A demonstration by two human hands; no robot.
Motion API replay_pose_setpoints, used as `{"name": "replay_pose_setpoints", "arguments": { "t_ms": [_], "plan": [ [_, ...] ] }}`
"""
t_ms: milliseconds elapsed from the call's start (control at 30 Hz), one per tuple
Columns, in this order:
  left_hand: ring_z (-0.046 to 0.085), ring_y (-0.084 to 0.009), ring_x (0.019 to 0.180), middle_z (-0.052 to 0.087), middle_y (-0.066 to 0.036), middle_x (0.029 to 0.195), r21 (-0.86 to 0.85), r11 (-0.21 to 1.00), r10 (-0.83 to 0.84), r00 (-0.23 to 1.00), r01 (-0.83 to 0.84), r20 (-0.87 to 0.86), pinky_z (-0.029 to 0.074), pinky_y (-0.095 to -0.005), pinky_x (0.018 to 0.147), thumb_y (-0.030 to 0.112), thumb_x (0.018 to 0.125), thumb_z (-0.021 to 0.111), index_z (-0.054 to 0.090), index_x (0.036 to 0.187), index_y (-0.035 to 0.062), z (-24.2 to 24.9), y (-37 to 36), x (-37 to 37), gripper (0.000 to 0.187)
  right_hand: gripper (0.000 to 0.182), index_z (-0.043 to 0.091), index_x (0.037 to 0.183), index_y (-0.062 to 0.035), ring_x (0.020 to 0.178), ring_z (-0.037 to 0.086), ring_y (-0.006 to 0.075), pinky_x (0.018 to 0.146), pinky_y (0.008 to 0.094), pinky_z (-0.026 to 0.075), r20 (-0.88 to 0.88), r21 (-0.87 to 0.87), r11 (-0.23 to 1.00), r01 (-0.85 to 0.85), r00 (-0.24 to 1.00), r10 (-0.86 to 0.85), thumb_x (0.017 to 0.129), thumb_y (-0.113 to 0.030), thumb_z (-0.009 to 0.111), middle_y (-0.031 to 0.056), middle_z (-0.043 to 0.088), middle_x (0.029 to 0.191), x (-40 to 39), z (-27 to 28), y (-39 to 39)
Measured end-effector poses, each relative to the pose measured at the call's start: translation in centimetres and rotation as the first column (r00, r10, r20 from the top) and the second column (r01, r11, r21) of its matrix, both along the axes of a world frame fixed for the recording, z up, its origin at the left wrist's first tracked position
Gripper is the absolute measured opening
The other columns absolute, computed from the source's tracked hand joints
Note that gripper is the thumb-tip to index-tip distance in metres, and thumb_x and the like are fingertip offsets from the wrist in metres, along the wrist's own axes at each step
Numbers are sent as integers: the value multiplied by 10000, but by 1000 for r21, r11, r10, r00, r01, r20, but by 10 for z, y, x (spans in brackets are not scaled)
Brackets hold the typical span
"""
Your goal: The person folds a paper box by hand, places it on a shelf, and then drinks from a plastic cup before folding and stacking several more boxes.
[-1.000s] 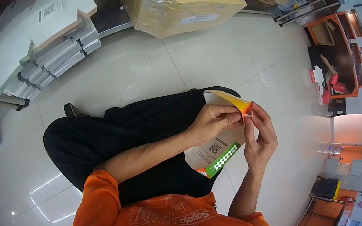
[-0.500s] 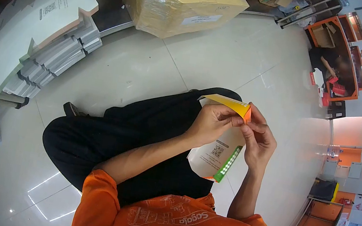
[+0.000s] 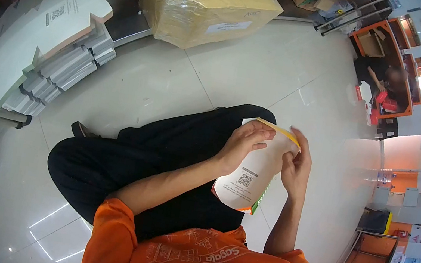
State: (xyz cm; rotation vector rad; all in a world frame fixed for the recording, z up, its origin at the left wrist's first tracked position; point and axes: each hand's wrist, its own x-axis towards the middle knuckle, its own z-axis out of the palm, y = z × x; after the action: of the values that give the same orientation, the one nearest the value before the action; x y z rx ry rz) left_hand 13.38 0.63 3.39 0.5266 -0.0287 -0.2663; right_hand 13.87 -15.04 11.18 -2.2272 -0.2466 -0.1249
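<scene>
A white card piece (image 3: 256,173) with a printed QR code, a yellow upper edge and green and orange lower edges is held between my hands above my lap. My left hand (image 3: 246,144) lies against its upper left part, thumb and fingers bent over the card. On the right side my right hand (image 3: 296,164) grips the card's upper right edge, with the thumb on the inner face and the fingers round the outside.
Stacks of white printed card sheets (image 3: 42,44) lie at the left. A plastic-wrapped carton (image 3: 208,7) stands at the top. At the upper right a person (image 3: 384,76) sits by an orange-framed shelf (image 3: 409,102) with red items.
The yellow flap, pinched together by both hands before, is now opened back. My hands have moved slightly apart, and more of the card's white face shows.
</scene>
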Motion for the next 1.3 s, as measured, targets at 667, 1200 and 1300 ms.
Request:
{"name": "replay_pose_setpoints", "arguments": {
  "t_ms": [667, 1200, 1300],
  "plan": [
    [692, -231, 717, 694, -128, 796, 779, 261, -20, 803, -570, 595, 530, -331, 636, 148, 823, 711, 669, 911, 13, 33, 59, 8, 167, 227, 640, 1156, -18, 918, 627, 203, 844, 310, 491, -200, -168, 931, -325, 936, 291, 990, -112, 518, 120, 671, 1020, 26, 23, 26],
    [653, -129, 711, 715, -108, 828, 817, 535, -171, 920, -215, 354, 520, -289, 637, 220, 903, 676, 700, 1040, -8, 18, 70, 24, 267, 225, 580, 1127, -13, 919, 596, 133, 824, 284, 480, -236, 248, 950, -190, 939, 250, 1020, -197, 509, 59, 642, 976, 30, 2, 10],
    [669, -154, 702, 714, -124, 810, 817, 542, -225, 903, -196, 366, 529, -299, 643, 224, 900, 673, 696, 1009, -15, 18, 69, 23, 263, 190, 590, 1131, -1, 898, 619, 135, 801, 275, 497, -234, 311, 931, -193, 934, 271, 974, -106, 576, 66, 653, 999, 28, 3, 12]
  ]
}}
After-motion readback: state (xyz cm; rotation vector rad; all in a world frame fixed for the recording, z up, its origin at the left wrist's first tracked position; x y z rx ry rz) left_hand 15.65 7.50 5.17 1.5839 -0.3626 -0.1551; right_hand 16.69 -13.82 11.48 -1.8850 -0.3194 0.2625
